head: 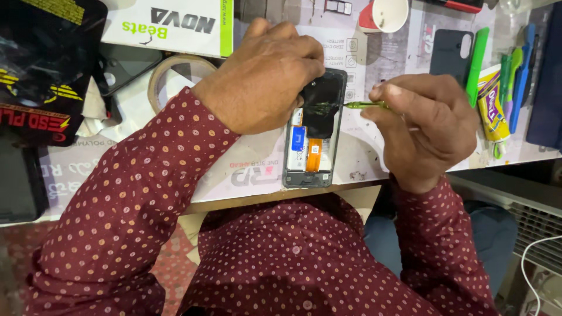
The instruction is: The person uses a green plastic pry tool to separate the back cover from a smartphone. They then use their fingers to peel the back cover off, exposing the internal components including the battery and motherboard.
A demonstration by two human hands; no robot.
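**A:** Where's the phone (313, 131) sitting?

**B:** Flat on the mat (257, 169), near the table's front edge, back cover off and insides up. Its long axis runs away from me, top end far, bottom end nearest my chest.

**A:** What are your hands doing?

**B:** My left hand (263, 79) is curled over the phone's upper left corner, fingers closed down on the frame to pin it. My right hand (424, 126) is pinched shut on a thin green tool (366, 105). The tool lies crosswise to the phone, tip pointing left onto the black plate in the upper half.

**A:** How does the phone handle?

**B:** Light and stiff as a slab, I'd judge, but delicate now it's open. The orange ribbon (314, 155) down the middle looks soft and easy to tear, and the battery (298, 143) beside it shouldn't be poked. The smooth mat may let it slide, so I hold it by the rim only, never pressing on the exposed parts.

**A:** And the tool?

**B:** Slender and light; I take it near the front like a pen, for control at the tip.

**A:** Anything close by?

**B:** A tape roll (175, 76) under my left forearm, a white box (170, 26) beyond it, a paper cup (389, 13) at the far edge, a dark phone cover (449, 55) and a glue tube (492, 111) to the right, among coloured pry tools (477, 55).
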